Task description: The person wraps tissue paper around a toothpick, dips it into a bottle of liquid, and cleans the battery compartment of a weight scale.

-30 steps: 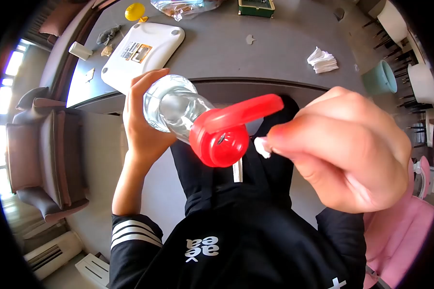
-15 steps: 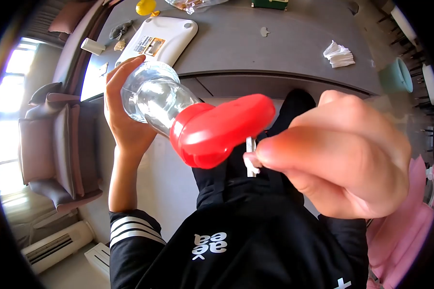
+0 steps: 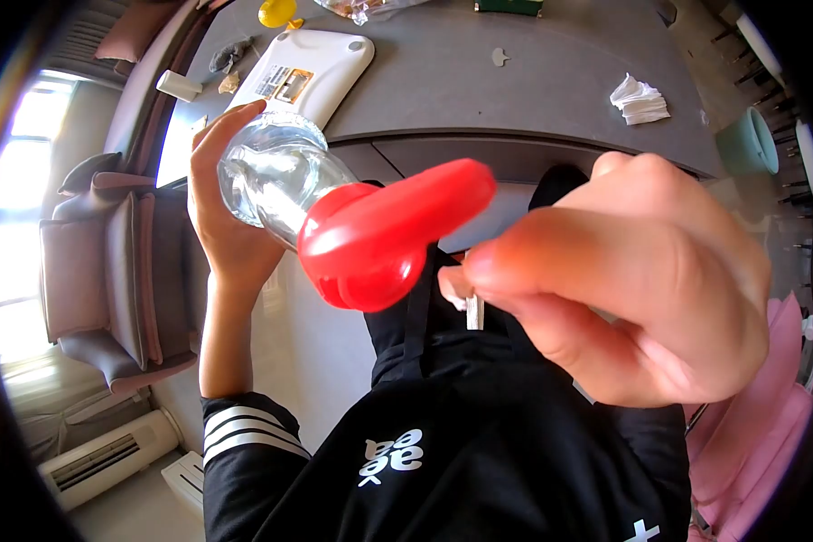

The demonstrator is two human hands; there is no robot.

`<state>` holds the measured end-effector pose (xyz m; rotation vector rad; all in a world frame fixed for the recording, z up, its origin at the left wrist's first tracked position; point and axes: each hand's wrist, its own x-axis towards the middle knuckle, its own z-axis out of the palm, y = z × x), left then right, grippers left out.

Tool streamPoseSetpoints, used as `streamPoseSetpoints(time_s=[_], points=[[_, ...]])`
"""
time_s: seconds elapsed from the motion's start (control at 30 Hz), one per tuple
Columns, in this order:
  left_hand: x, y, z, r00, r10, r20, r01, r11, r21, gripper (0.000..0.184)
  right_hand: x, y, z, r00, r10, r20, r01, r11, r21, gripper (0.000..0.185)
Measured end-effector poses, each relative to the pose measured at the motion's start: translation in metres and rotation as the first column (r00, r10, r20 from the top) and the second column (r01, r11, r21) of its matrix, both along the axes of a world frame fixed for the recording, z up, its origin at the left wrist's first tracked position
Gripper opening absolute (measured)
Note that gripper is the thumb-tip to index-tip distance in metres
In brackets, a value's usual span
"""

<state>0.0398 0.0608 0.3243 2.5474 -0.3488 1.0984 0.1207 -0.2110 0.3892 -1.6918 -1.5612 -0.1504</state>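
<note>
My left hand (image 3: 221, 194) is wrapped round the base of a clear bottle (image 3: 285, 176), which is tilted with its neck end toward me and to the right. Over that end sits a glossy red balloon-like piece (image 3: 361, 239), with a long flap sticking out to the right. My right hand (image 3: 641, 280), close to the camera, pinches a small white strip (image 3: 475, 313) between thumb and finger. The strip looks like twisted paper, partly hidden by the fingertips. A narrow gap shows between the red piece and my right fingertips.
On the grey table (image 3: 443, 99) lie an upturned white scale-like device (image 3: 334, 59), a crumpled white tissue (image 3: 640, 99), a yellow rounded object (image 3: 277, 12) and a white cylinder (image 3: 179, 86). A teal bin (image 3: 748, 144) stands at the right; a sofa (image 3: 122, 271) is at the left.
My left hand has shifted the bottle and red piece slightly left, away from my right fingertips. The upper part of the white strip, visible before, is now mostly behind my right fingertips.
</note>
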Motion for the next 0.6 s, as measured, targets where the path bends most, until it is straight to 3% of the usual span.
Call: streamPoseSetpoints(time_s=[0.17,0.27,0.3,0.4,0.47,0.57,0.6], points=[[-0.002,0.002,0.003,1.0,0.022,0.003,-0.022,0.999,0.025,0.074,-0.001,0.007,-0.011,1.0,-0.005,-0.001,0.005,0.998,0.058,0.027],[-0.005,0.004,0.007,0.995,0.081,-0.058,-0.079,0.996,0.047,0.075,-0.002,0.013,-0.022,0.994,0.052,-0.094,-0.017,0.94,0.339,0.027],[-0.005,0.004,0.007,0.992,0.099,-0.079,-0.095,0.994,0.053,0.075,-0.001,0.009,-0.011,0.998,0.034,-0.046,-0.023,0.978,0.207,0.028],[-0.004,0.002,0.009,0.999,0.039,0.005,-0.039,0.998,0.05,0.075,0.001,0.006,0.002,0.999,0.041,0.032,-0.042,0.998,0.045,0.03],[-0.005,0.001,0.012,1.0,0.024,0.005,-0.024,0.998,0.062,0.076,0.003,0.008,-0.002,0.996,0.06,0.06,-0.061,0.998,0.018,0.031],[-0.003,0.006,0.01,1.0,0.018,0.016,-0.019,0.997,0.076,0.076,0.003,0.013,-0.015,0.986,0.153,-0.059,-0.14,0.972,0.189,0.034],[-0.003,0.008,0.007,0.998,-0.022,0.055,0.019,0.999,0.05,0.076,0.001,0.012,-0.013,0.992,0.121,-0.04,-0.113,0.978,0.173,0.034]])
